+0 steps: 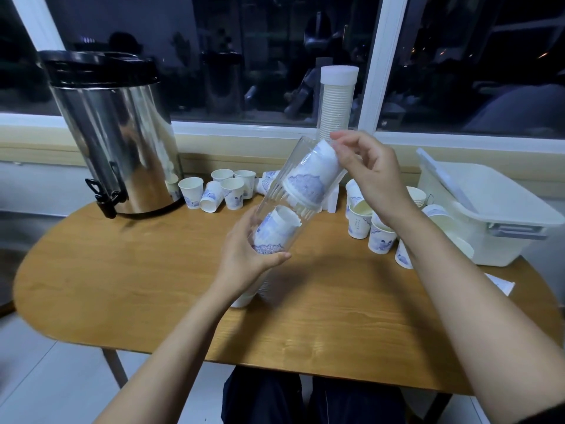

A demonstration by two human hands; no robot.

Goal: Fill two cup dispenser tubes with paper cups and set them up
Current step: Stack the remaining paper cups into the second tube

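Two tubes are in view. We hold one clear tube (pixel 276 194) tilted above the table (pixel 137 280), its mouth up and away from us. The second tube (pixel 336 99) stands upright by the window, capped in white and packed with white cups.

Two lots of cups sit inside the held tube, both bottom-up. The upper cup (pixel 308 179) is at the mouth with its base sticking out. The lower cups (pixel 275 231) are near the bottom; we cannot tell how many are nested there.

Our left hand (pixel 244 252) wraps the tube's lower end, fingers curled round it and thumb across the near side. Our right hand (pixel 367 169) is at the mouth, thumb and fingers narrowed onto the upper cup's base. Whether they also touch the tube's rim, we cannot tell.

Six loose cups (pixel 234 192) stand or lie on the table left of the tube, four upright and two tipped over. At least five more cups (pixel 382 240) are grouped to the right, partly hidden by our right forearm, so that count is unsure. A white stack (pixel 243 298) lies under our left wrist, mostly hidden.

One steel urn (pixel 113 133) with a black lid and tap stands at the table's far left. One white bin (pixel 489 228) sits at the far right, its lid propped askew.
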